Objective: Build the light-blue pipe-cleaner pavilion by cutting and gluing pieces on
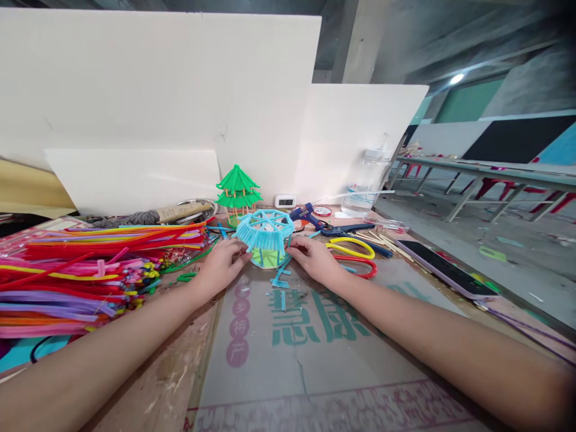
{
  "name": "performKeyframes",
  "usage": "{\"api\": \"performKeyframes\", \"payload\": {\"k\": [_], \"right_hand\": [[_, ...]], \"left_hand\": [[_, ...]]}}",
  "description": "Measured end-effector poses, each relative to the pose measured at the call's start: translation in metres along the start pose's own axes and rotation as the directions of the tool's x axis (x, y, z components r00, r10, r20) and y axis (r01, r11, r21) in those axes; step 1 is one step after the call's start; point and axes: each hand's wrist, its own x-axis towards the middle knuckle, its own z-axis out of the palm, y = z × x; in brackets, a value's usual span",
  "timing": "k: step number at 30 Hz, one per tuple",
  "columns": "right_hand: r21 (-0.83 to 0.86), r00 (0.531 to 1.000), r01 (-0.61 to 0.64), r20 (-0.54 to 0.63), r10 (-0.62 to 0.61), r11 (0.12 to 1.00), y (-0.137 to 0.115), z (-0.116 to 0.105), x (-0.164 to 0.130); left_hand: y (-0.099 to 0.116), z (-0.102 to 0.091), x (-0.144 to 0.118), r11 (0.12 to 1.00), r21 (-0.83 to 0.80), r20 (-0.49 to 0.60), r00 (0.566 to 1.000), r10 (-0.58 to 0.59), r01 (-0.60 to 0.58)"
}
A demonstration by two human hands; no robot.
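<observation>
A small model pavilion [265, 231] made of light-blue pipe cleaners stands before me, with blue posts on a light-green base and an open, spoked roof top. My left hand [224, 264] grips its left side, thumb and fingers bent at the roof edge. On the opposite side, my right hand [315, 258] pinches the model near a right-hand post. Short light-blue pipe cleaner offcuts [281, 282] lie in front of it. Just behind is a green tiered model pavilion [238, 189]. The exact contact of some fingertips is hidden.
Bundled pipe cleaners [90, 276] fill the left side. Scissors with yellow and red handles [353, 249], a blue glue gun [308, 216], pliers [346, 229] and a phone [443, 267] lie to the right. A plastic bottle [366, 180] and small clock [285, 201] stand behind.
</observation>
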Motion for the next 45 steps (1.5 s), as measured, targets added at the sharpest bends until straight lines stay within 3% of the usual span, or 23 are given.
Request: {"api": "performKeyframes", "payload": {"k": [3,9,13,19,25,31,38,45], "right_hand": [[-0.004,1.000,-0.002,0.023,0.002,1.000,0.000,-0.001,0.000],[-0.045,0.997,-0.022,0.069,0.025,0.999,-0.002,-0.001,0.001],[-0.066,0.997,-0.017,0.076,0.022,0.998,-0.004,-0.001,0.001],[-0.080,0.997,-0.010,0.078,0.016,0.997,-0.004,-0.002,0.001],[-0.067,0.997,-0.019,0.068,0.024,0.998,-0.005,-0.001,0.001],[-0.008,0.998,-0.028,0.047,0.029,1.000,-0.006,-0.001,0.000],[0.060,0.999,-0.036,-0.020,0.037,0.998,-0.004,0.000,-0.002],[0.045,0.996,-0.088,0.037,0.086,0.995,0.000,0.000,0.001]], "left_hand": [[-0.006,0.002,0.000,0.999,-0.039,0.039,0.999,0.037,-0.036],[-0.010,0.009,-0.003,0.989,0.124,0.114,0.991,0.064,-0.078],[-0.014,0.009,-0.003,0.989,0.096,0.146,0.985,0.095,-0.110],[-0.017,0.010,0.001,0.997,-0.025,0.119,0.990,0.077,-0.075],[-0.016,0.012,0.001,1.000,-0.009,0.033,0.999,-0.018,0.018],[-0.019,0.010,0.000,0.994,-0.055,0.044,0.995,0.094,-0.091],[-0.016,0.008,0.001,0.992,-0.087,-0.103,0.991,0.081,-0.090],[-0.018,0.010,0.000,0.994,-0.049,0.002,0.995,0.096,-0.096]]}}
